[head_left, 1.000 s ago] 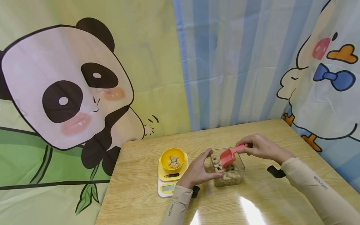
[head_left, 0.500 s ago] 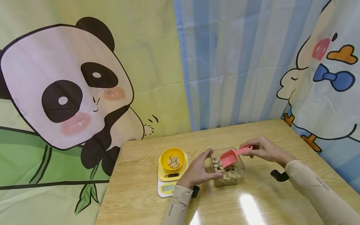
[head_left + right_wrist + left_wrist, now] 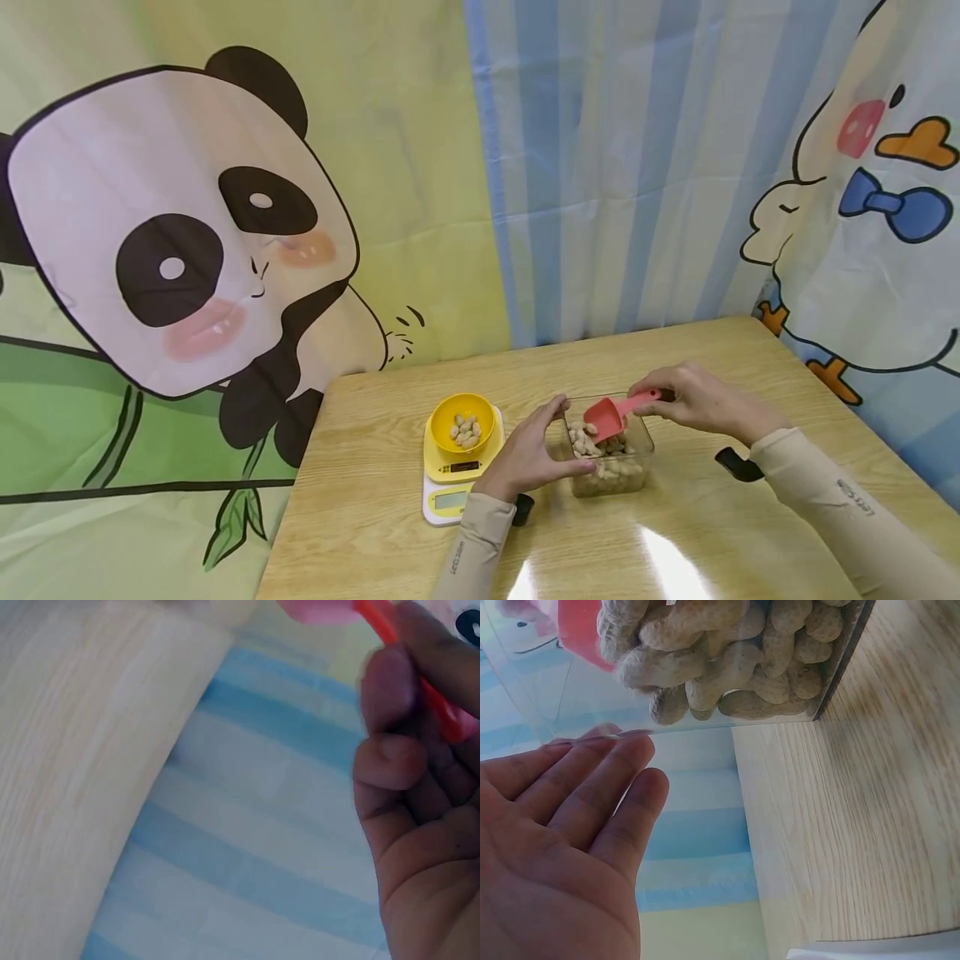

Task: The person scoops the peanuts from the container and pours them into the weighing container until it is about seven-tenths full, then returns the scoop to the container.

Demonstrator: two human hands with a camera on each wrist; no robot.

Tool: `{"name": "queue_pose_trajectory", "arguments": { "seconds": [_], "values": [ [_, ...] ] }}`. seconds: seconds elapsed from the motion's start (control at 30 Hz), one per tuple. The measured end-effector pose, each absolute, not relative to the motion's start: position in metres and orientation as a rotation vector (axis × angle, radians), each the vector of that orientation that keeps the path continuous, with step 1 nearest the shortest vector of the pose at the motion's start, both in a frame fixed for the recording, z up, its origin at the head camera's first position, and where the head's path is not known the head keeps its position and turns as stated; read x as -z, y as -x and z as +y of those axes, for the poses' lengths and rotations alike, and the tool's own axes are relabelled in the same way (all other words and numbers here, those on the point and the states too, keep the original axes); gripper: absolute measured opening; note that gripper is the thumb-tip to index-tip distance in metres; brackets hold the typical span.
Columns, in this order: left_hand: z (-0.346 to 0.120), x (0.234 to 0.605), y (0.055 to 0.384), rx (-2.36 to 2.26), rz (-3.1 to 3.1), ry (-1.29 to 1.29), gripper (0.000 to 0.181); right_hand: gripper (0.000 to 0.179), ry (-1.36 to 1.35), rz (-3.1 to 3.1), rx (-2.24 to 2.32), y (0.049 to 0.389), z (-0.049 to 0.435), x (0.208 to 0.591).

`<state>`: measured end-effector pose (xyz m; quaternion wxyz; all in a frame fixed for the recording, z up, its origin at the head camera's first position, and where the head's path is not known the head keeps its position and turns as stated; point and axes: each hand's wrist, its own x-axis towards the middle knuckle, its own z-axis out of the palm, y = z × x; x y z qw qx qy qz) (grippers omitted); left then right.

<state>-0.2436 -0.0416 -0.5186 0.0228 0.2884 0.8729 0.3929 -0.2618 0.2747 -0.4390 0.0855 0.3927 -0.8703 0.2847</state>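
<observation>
From the head view, your left hand (image 3: 528,454) holds the box (image 3: 639,468) at its left end, thumb along the near side, fingers at the far corner. Peanuts (image 3: 585,442) lie in it. Your right hand (image 3: 701,402) pinches the scoop (image 3: 606,419) by its handle, the blade tilted down inside the box among the peanuts. To the left, a bowl (image 3: 459,404) with more peanuts sits on the scale (image 3: 447,477).

In the left wrist view, your fingertips touch the box's clear wall.

In the right wrist view, your fingers grip the scoop's handle, the blade partly cut off.

The 2 sleeves (image 3: 832,510) are beige, printed with small dark lettering (image 3: 855,497)
</observation>
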Motion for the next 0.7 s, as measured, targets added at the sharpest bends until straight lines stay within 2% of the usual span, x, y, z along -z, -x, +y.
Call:
{"name": "queue_pose_trajectory", "arguments": {
  "seconds": [0.1, 0.33, 0.7],
  "values": [
    [-0.042, 0.519, 0.244, -1.219, 2.695, -0.896, 0.111, 0.018, -1.215, -2.622, -0.931, 0.264, 0.27, 0.441],
    [-0.041, 0.522, 0.244, -1.243, 2.686, -0.925, 0.109, 0.019, -1.068, -2.791, -1.187, 0.273, 0.278, 0.459],
    [-0.042, 0.52, 0.245, -1.242, 2.688, -0.908, 0.111, 0.016, -0.94, -2.762, -1.369, 0.265, 0.278, 0.471]
  ]
}}
